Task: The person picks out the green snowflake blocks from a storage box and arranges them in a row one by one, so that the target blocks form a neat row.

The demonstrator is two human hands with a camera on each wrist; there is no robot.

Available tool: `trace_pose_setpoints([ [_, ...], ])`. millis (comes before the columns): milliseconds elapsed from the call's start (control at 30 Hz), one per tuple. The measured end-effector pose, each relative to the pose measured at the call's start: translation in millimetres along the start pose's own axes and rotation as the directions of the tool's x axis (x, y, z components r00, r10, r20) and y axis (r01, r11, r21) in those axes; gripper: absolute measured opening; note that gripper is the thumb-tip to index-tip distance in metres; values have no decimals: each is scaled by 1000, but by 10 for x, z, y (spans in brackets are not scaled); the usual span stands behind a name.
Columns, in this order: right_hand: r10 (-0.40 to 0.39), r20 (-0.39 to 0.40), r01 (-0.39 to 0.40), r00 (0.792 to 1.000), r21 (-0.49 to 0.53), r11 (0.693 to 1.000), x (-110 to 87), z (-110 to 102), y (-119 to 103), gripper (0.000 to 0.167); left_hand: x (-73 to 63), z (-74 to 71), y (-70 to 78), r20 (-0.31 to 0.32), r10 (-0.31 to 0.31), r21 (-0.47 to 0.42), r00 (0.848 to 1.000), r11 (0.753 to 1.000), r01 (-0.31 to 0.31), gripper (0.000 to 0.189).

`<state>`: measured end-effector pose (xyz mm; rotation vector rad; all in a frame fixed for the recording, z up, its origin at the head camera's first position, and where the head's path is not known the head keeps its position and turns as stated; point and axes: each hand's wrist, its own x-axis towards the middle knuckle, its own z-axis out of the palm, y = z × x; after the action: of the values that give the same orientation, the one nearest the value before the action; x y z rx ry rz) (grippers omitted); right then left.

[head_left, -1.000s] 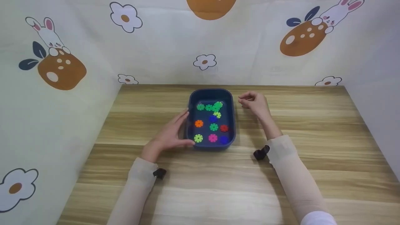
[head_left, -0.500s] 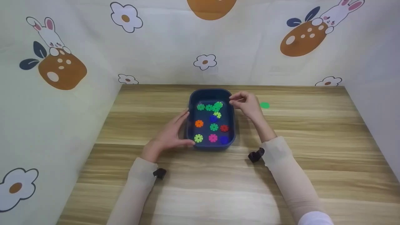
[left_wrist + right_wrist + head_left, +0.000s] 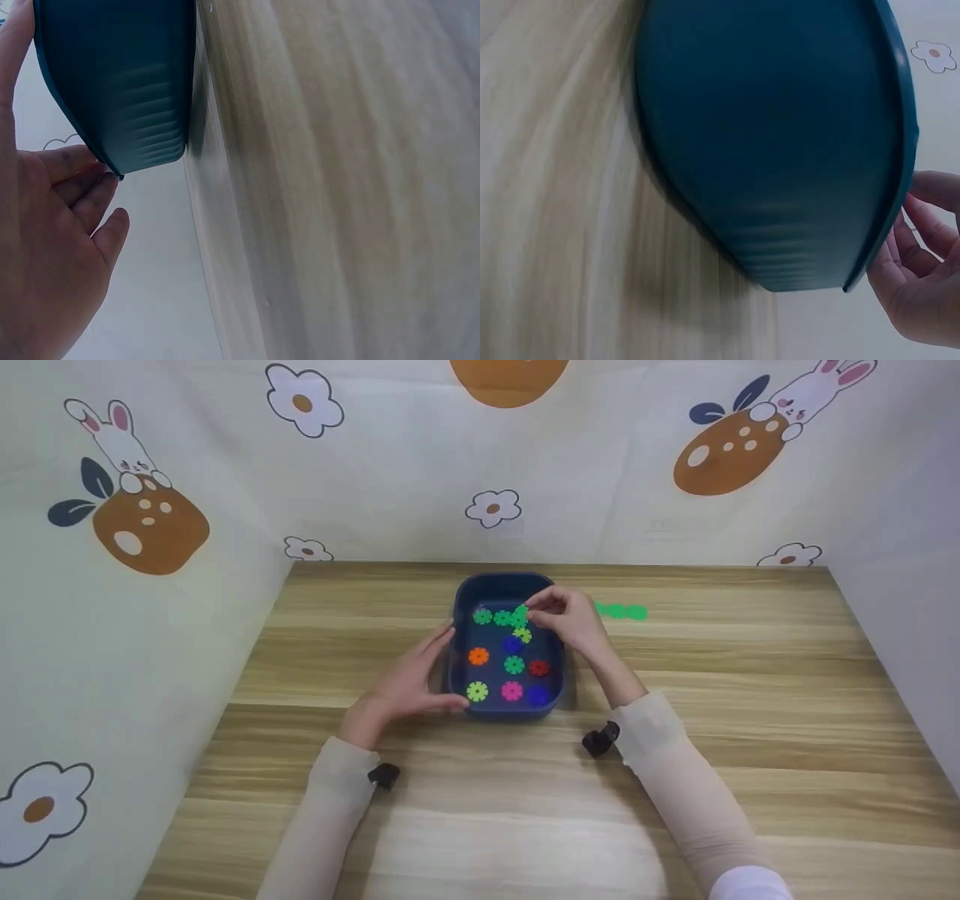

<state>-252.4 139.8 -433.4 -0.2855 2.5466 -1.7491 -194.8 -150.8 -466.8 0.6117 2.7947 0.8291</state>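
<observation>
In the head view, a dark blue plastic box [image 3: 507,715] holds small notched plastic discs in several colours. My left hand [image 3: 405,679] rests on the box's left side, fingers spread along the wall and thumb at the near corner. My right hand [image 3: 574,619] reaches over the right rim, thumb and forefinger slightly apart beside the green discs [image 3: 517,619] at the far end. Those fingertips hide part of that cluster. An orange disc [image 3: 478,656], a pink disc [image 3: 511,691] and a red disc [image 3: 538,668] lie inside too. Both wrist views show the box's outer walls; its inside is hidden.
On the wooden table [image 3: 750,682], right of the box, green discs [image 3: 626,612] lie in a row, partly covered by my right hand. A patterned cloth [image 3: 390,472] stands behind the table and along its sides.
My right hand has moved left from the table beside the box to over its far end. This uncovers more of the green row. The left hand and box stay put.
</observation>
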Motion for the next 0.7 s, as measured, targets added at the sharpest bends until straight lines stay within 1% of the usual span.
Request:
trace_pose_setpoints([
  [167,-1,46,2,999,-21,1000,-22,109,-44,19,-3,9,1,3,-13,-5,1000,1000,13,119],
  [300,-18,96,20,995,-25,999,-8,187,-49,19,1,15,4,6,-25,-15,1000,1000,25,118],
  [400,-42,140,46,989,-29,998,14,238,-33,21,11,11,-10,-2,14,-9,1000,1000,-14,119],
  [533,-39,194,54,980,-71,996,24,290,-25,22,14,5,-24,-8,49,-6,999,999,-49,119],
  [700,4,265,35,964,-141,989,31,343,-26,23,5,0,-22,0,41,-1,999,999,-41,118],
])
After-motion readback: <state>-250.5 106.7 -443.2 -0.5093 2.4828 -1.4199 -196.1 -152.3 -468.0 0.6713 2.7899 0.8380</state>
